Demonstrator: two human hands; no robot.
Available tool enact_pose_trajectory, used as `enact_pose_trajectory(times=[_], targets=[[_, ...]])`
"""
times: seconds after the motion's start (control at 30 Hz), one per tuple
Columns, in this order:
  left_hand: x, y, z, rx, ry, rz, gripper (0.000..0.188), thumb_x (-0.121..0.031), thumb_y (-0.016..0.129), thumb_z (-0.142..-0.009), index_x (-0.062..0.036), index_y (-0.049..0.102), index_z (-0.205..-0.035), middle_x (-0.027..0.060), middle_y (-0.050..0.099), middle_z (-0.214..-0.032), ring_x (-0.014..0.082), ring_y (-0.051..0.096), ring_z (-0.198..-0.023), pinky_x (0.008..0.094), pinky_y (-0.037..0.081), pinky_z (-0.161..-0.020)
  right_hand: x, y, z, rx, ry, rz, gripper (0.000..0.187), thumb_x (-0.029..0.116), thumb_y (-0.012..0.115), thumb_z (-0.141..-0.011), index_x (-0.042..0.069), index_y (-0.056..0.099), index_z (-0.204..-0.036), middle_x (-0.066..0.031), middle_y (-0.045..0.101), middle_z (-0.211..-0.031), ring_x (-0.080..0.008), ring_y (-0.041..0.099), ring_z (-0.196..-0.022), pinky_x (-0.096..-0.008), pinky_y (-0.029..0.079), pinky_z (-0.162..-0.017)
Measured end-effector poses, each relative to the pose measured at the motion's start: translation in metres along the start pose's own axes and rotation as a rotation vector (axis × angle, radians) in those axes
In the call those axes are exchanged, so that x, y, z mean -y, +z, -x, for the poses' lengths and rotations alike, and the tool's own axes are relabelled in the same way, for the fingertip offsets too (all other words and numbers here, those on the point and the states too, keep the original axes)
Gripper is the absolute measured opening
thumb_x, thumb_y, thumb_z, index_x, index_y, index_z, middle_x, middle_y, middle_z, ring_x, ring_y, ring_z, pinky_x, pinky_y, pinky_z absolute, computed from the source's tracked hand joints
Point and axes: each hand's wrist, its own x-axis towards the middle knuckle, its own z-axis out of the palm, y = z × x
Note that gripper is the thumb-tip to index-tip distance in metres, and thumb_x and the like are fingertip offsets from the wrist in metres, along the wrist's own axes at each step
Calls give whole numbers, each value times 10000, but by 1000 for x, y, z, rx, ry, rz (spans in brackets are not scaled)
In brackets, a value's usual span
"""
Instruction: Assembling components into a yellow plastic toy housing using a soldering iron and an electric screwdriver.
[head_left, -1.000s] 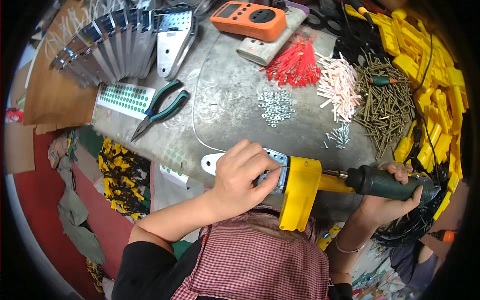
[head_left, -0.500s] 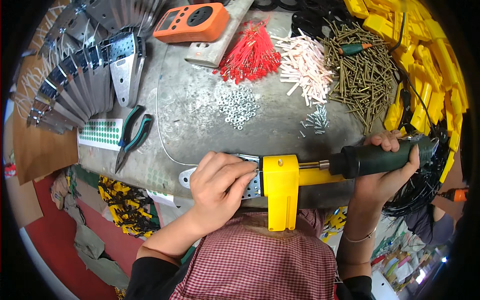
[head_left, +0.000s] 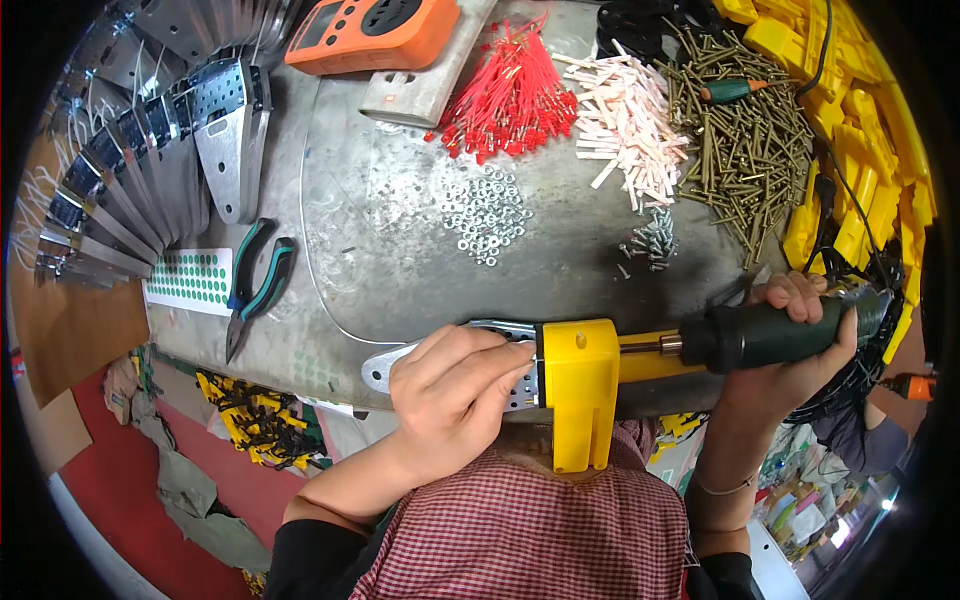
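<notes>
The left hand (head_left: 450, 390) is closed on a perforated metal bracket (head_left: 525, 392), thumb and fingertips meeting on its face, while the right hand (head_left: 785, 378) wraps its fingers around a dark green power driver (head_left: 755, 335). Between them, at the near edge of the table and just in front of the wearer's body, sits the yellow plastic part (head_left: 580, 365). From my remote seat I read one line running side to side: bracket on the left, the yellow block against its end, then the driver's slim steel shaft (head_left: 642, 348) pointing left and meeting the block's right side. (Whether the tip sits inside a hole, I cannot tell; nor can I see if the left fingertips pinch something small.) The block's own long side runs across that line, its lower end toward the checked apron (head_left: 540, 520), and a yellow arm extends right, beside the shaft. I judge the left hand nearer the block; the right is set apart by the tool's length, so the alignment of shaft and block matters most. Farther out, beyond the hands, lie small silver nuts (head_left: 487, 215), short screws (head_left: 653, 242), pale sticks (head_left: 630, 130) and long brass-coloured screws (head_left: 740, 140); pliers (head_left: 262, 290) rest well to the left, near a row of similar brackets (head_left: 150, 180), and yellow casings (head_left: 865, 160) are heaped at far right.
</notes>
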Motion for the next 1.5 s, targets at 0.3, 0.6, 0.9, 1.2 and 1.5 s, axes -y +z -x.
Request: enact_pose_trajectory(times=[0.3,0.6,0.9,1.2,1.5], targets=[[-5,0,3,-26,-80,-21,140,77,678,-749,14,696,-873,122,651,-819,212,622,-728,290,500,-663,2,18,3,-233,-46,185,379,455,486,-937,80,510,-988,-24,518,-742,-152,505,-708,-359,435,-770],[-11,-23,20,272,187,-631,790,-247,850,-586,-60,529,-1284,185,544,-1227,385,547,-1039,473,457,-888,126,-112,12,-245,-550,1222,676,28,584,-910,1,249,-1496,-207,471,-1381,-232,487,-1233,-331,391,-996],[-16,-73,11,132,172,-393,754,-284,844,-562,-38,586,-1227,200,576,-1196,362,582,-1006,444,475,-861,67,-68,3,163,377,185,525,390,363,-1030,-51,493,-1283,-176,603,-1188,-240,609,-972,-356,510,-850],[8,-125,65,-12,200,-731,478,-303,801,-619,-47,683,-1005,153,679,-1026,294,661,-791,365,527,-697,43,23,-62,366,95,453,516,393,353,-1051,-22,482,-1329,46,405,-602,-56,346,-483,-197,342,-479],[39,-123,44,-409,-112,-504,281,-183,782,-724,-24,677,-931,98,656,-777,280,634,-666,371,494,-607,-85,219,-77,1135,-529,2089,239,253,674,-816,55,740,-933,-189,690,-857,-356,662,-832,-423,519,-765]])
